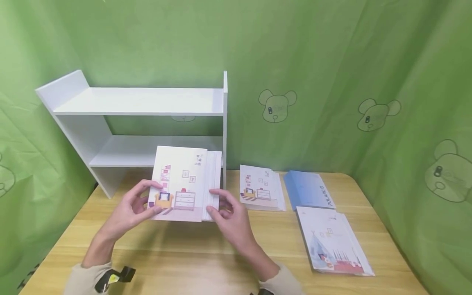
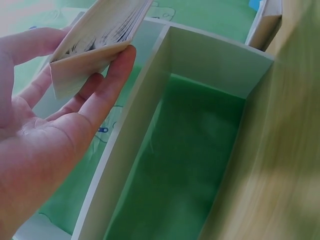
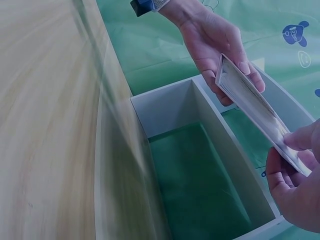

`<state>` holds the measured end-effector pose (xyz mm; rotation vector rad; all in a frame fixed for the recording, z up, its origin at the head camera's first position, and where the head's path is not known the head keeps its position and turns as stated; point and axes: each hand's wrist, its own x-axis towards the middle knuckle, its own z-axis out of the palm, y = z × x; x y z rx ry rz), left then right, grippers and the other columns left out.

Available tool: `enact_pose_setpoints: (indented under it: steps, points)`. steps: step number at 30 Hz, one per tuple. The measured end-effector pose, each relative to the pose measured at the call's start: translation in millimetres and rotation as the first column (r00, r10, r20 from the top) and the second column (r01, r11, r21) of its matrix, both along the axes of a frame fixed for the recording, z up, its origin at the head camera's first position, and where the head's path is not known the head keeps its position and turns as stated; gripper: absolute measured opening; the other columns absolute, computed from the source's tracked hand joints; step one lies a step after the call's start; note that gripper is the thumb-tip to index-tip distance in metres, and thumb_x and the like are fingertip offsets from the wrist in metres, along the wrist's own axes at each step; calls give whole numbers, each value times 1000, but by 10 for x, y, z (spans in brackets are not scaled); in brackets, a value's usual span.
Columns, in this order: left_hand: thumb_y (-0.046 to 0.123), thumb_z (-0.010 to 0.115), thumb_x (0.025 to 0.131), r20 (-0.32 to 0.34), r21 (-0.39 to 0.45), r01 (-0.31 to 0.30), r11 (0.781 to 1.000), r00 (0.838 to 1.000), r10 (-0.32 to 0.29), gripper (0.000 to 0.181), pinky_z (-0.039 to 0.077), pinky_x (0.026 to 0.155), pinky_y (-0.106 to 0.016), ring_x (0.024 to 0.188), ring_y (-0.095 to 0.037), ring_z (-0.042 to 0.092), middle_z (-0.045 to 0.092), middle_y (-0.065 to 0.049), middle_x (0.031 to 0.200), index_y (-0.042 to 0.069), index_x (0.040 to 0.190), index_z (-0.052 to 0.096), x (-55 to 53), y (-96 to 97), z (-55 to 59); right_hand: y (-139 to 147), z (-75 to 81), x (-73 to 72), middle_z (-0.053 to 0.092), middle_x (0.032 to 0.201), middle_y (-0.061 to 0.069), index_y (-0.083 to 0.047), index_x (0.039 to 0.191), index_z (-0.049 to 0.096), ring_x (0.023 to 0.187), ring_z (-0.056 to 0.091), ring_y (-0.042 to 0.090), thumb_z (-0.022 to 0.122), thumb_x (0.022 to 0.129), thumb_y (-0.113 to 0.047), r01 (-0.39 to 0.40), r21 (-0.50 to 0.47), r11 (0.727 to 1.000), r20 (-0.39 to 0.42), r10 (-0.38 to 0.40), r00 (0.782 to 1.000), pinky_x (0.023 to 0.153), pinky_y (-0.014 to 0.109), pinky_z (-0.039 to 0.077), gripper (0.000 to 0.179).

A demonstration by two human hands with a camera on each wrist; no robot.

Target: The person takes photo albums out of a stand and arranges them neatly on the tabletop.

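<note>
Both hands hold up a white book (image 1: pixel 180 180) with an armchair and a chest of drawers drawn on its cover. On its left edge, the left hand (image 1: pixel 134 205) grips it with the thumb at the front. The right hand (image 1: pixel 232 219) pinches the right edge between thumb and fingers. From the left wrist view, the book's page edges (image 2: pixel 117 27) show between its covers. The book is in front of a white two-tier shelf (image 1: pixel 138 100) and overlaps its lower board in the head view.
Right of the shelf, a similar white book (image 1: pixel 256 184) lies on the wooden table (image 1: pixel 177 254). Beside it are a blue book marked POLAROID (image 1: pixel 307 188) and, nearer, a white book with a tent drawing (image 1: pixel 328 241). A green curtain (image 1: pixel 317 61) hangs behind.
</note>
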<state>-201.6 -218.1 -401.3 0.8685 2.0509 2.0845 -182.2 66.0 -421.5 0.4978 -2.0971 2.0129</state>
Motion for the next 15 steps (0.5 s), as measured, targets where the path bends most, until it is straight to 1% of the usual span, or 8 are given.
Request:
enact_pose_setpoints:
  steps: [5,11,15]
  points:
    - [-13,63,82,-27,7,4,1000,1000,-4,52,55,77,-51,107,-36,57,36,-24,131,-3,127,40,-2,46,-13,37,49,23,60,119,6,-11,121,59,93,63,23,69,83,-2,8,19,1000,4,-8,1000,73,31,58,40]
    - [-13,63,82,-44,10,6,1000,999,-6,52,55,77,-50,108,-36,57,36,-24,132,-2,128,41,-12,96,-35,83,272,139,59,118,13,-1,120,58,92,63,28,68,81,5,11,25,1000,11,-12,1000,73,34,58,40]
    - [-13,62,82,-52,17,12,1000,999,-11,51,55,75,-50,106,-36,58,36,-25,130,-3,128,40,-24,134,-51,120,332,168,59,117,15,1,120,58,91,63,28,68,81,7,13,38,999,13,-14,1000,73,34,58,40]
